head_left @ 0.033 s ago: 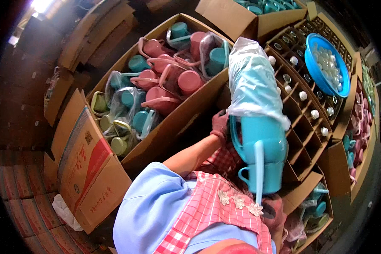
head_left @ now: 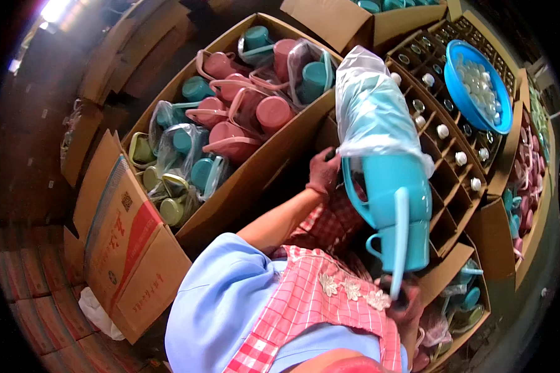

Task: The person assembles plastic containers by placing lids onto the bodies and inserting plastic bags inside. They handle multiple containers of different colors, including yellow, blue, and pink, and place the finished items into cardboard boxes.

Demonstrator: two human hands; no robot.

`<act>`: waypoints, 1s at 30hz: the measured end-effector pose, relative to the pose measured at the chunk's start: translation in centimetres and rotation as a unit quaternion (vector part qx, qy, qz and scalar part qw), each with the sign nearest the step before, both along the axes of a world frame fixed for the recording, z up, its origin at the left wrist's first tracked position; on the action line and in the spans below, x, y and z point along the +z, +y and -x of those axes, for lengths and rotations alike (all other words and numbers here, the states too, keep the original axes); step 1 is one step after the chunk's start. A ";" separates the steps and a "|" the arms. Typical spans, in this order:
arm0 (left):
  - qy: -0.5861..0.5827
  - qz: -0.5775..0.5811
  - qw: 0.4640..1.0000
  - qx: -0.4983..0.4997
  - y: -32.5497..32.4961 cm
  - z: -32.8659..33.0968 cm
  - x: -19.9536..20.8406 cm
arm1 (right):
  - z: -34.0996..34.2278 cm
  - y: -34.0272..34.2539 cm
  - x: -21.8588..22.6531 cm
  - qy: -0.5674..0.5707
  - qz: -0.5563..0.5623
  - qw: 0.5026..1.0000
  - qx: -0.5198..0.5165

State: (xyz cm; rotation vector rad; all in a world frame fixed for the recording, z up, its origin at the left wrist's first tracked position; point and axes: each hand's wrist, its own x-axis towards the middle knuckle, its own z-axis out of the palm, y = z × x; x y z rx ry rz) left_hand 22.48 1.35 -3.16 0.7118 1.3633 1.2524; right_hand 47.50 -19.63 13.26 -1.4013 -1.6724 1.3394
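Observation:
In front of me a teal thermos jug (head_left: 386, 180) lies at a slant, with a cup-shaped piece (head_left: 414, 248) at its near end and a pale blue carrying handle (head_left: 401, 230) along it. A clear plastic bag (head_left: 376, 118) covers its far half. My left hand (head_left: 323, 172), in a dark red glove, is closed at the bag's edge beside the jug's side handle. My right hand (head_left: 410, 311), gloved too, is closed around the near end by the cup; its fingers are partly hidden by the jug and the carrying handle.
A large carton (head_left: 261, 149) of pink, teal and green jugs stands at the left. At the right, a divided carton (head_left: 445, 177) holds glass liners, and a blue basin (head_left: 498, 127) of round glassy pieces rests on it. Another carton (head_left: 454, 342) with jugs sits near my right side.
The near end of the jug has swung slightly right and up, and my right hand has gone with it. My left hand has shifted a little up along the bag's edge.

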 end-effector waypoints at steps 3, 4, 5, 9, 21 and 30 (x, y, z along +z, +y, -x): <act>0.370 -0.336 0.865 -0.031 0.1 0.9 6.7 | 3.0 1.0 2.2 0.001 -0.062 0.989 -0.134; 0.351 -0.409 0.841 -0.041 -0.3 0.6 9.1 | 3.2 1.6 1.9 -0.033 -0.147 0.982 -0.116; 0.337 -0.458 0.818 -0.085 -0.9 -0.3 11.2 | 3.9 2.5 1.6 -0.040 -0.239 0.961 -0.134; 0.347 -0.530 0.728 -0.262 -3.9 -2.7 18.0 | 3.5 3.9 1.2 -0.115 -0.217 0.958 -0.149; 0.232 -0.366 0.892 -0.131 0.3 9.3 12.6 | 2.6 6.1 2.1 0.166 -0.128 0.948 -0.238; 0.738 -0.124 0.662 0.040 8.5 28.6 7.9 | -0.7 6.8 1.4 0.057 -0.176 0.962 -0.202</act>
